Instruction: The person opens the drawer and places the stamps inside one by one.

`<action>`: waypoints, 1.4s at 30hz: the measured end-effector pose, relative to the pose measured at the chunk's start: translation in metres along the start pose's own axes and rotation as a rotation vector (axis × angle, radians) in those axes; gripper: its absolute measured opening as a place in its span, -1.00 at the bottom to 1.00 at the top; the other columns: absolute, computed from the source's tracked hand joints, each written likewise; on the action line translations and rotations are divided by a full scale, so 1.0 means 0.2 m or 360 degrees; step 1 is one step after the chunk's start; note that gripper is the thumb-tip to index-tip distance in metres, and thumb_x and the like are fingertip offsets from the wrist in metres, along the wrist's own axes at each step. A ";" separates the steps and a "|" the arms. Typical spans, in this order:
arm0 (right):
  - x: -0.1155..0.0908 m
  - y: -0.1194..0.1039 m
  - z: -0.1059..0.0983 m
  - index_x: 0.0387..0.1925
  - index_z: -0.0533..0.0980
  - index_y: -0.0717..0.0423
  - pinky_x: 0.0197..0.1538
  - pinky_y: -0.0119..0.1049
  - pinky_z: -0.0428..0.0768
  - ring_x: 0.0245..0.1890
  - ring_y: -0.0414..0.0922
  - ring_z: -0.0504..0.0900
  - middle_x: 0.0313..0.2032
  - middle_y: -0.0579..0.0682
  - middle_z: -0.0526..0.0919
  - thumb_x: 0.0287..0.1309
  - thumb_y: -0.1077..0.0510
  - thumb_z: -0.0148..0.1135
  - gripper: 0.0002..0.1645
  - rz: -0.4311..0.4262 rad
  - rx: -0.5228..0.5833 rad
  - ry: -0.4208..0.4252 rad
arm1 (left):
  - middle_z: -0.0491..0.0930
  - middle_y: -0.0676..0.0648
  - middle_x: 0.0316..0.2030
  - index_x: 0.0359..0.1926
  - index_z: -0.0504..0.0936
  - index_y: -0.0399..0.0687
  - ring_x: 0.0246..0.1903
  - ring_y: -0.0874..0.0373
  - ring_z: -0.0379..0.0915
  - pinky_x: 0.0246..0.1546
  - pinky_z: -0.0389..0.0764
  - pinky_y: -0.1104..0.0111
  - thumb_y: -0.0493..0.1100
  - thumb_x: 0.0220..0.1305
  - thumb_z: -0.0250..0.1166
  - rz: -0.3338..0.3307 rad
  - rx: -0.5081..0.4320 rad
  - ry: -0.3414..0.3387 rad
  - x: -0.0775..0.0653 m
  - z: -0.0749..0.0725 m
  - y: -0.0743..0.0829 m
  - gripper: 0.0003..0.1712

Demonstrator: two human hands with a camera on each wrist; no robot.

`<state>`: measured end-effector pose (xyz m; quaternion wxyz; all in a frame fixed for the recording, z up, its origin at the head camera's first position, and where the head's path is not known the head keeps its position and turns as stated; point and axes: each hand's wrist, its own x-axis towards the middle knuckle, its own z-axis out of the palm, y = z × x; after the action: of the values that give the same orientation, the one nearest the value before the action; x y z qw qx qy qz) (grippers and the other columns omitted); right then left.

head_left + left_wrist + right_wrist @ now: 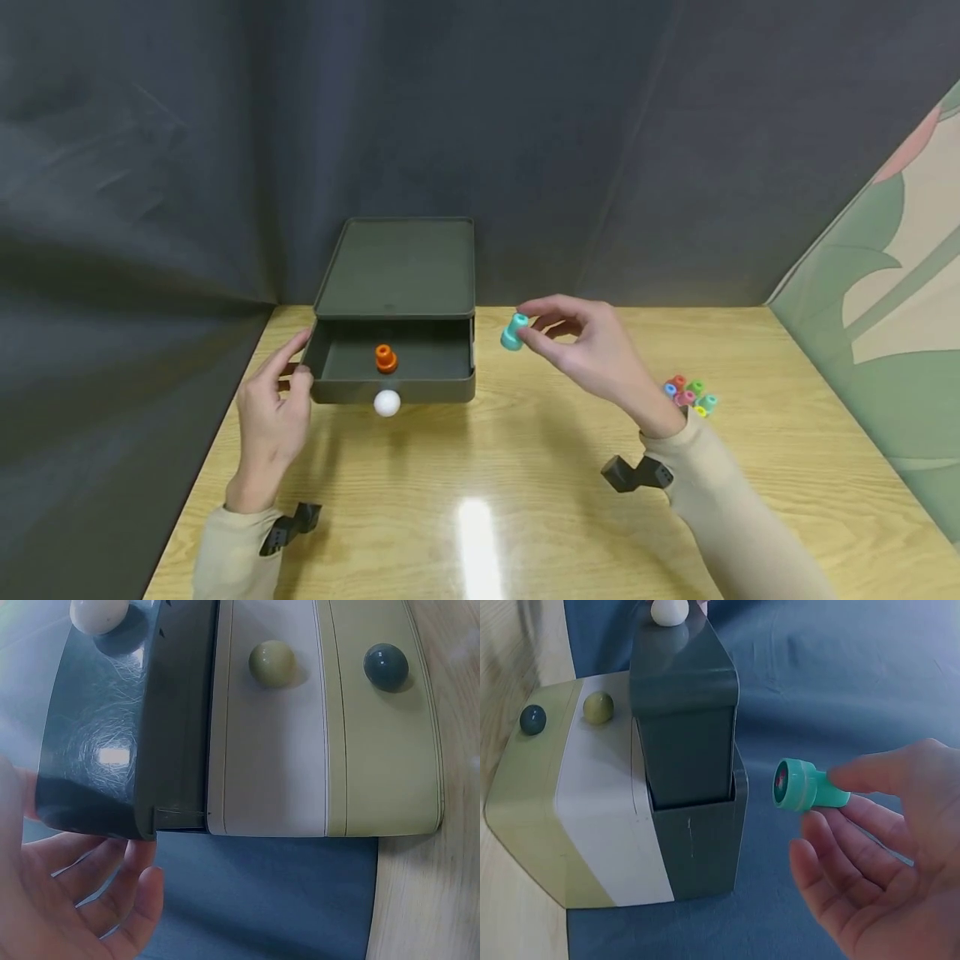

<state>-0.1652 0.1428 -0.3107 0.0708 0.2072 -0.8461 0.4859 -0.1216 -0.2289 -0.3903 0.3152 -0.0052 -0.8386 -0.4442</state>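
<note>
My right hand [592,342] pinches a turquoise toy stamp [513,332] between thumb and fingertips, above the table to the right of the drawer. In the right wrist view, the round printing face of the stamp [795,784] points toward the left. An orange stamp [386,359] stands inside the pulled-out top drawer [442,391], which is dark grey with a white round knob [387,403]. Against the drawer's left side rests my left hand [276,412]. In the left wrist view its fingers [112,889] touch that side, loosely bent.
The drawer belongs to a small cabinet [405,267] with a white middle drawer [270,750] and a yellow-green bottom drawer [382,750]. Several coloured stamps [688,396] lie in a cluster on the wooden table [405,517] beyond the right wrist. Dark cloth [525,150] hangs behind.
</note>
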 end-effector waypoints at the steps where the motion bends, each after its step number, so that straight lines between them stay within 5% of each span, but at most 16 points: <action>1: 0.01 -0.01 0.00 -0.01 0.78 0.07 -0.02 -0.37 0.72 -0.19 -0.17 0.76 -0.14 -0.03 0.85 0.29 0.14 0.50 -0.74 -0.0006 0.0012 -0.0011 | 0.74 -0.15 0.21 0.33 0.71 -0.01 -0.17 0.55 0.54 -0.20 0.43 0.73 -0.38 0.41 0.06 -0.0001 0.0002 0.0005 0.00 0.00 0.00 -0.42; 24: 0.18 -0.15 0.16 -0.02 0.79 0.04 0.00 -0.14 0.77 -0.14 -0.18 0.80 -0.09 -0.07 0.85 0.26 0.16 0.51 -0.74 -0.0077 0.0090 -0.0231 | 0.75 -0.16 0.20 0.31 0.72 -0.04 -0.17 0.62 0.52 -0.20 0.42 0.73 -0.40 0.39 0.08 -0.0002 -0.0017 0.0034 0.01 -0.01 0.01 -0.43; 42: 0.23 -0.17 0.30 0.02 0.77 0.14 -0.07 -0.32 0.76 -0.22 -0.20 0.79 -0.17 -0.02 0.86 0.28 0.22 0.48 -0.71 -0.0094 0.0003 -0.0423 | 0.75 -0.16 0.20 0.32 0.71 -0.02 -0.16 0.66 0.49 -0.20 0.43 0.75 -0.38 0.40 0.07 0.0009 -0.0001 0.0010 0.01 0.00 0.01 -0.43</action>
<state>-0.1877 0.0630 -0.2998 -0.0278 0.2947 -0.8411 0.4528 -0.1223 -0.2273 -0.3883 0.3191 -0.0064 -0.8374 -0.4437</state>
